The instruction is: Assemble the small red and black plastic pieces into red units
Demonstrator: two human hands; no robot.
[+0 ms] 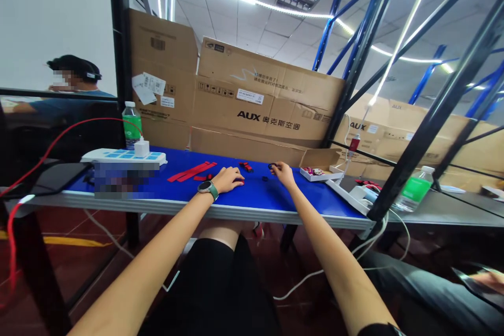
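Note:
On the blue tabletop, my left hand (227,179) rests low with its fingers curled together over a short red strap, mostly hidden beneath them. Red shows at its fingertips. My right hand (282,172) pinches a small black buckle-like piece (271,166) between thumb and fingers, slightly above the table. Between the hands lies another small black piece (265,178). Behind them is a red strap with black fittings (246,167). Several long red straps (192,171) lie flat to the left of my left hand.
A white power strip (124,157) and a green-labelled bottle (132,125) stand at the left. An open small box (321,173) with small parts sits at the right, beside white cables. Cardboard (268,94) walls the back. A metal post (388,189) rises at the right edge. Other people sit nearby.

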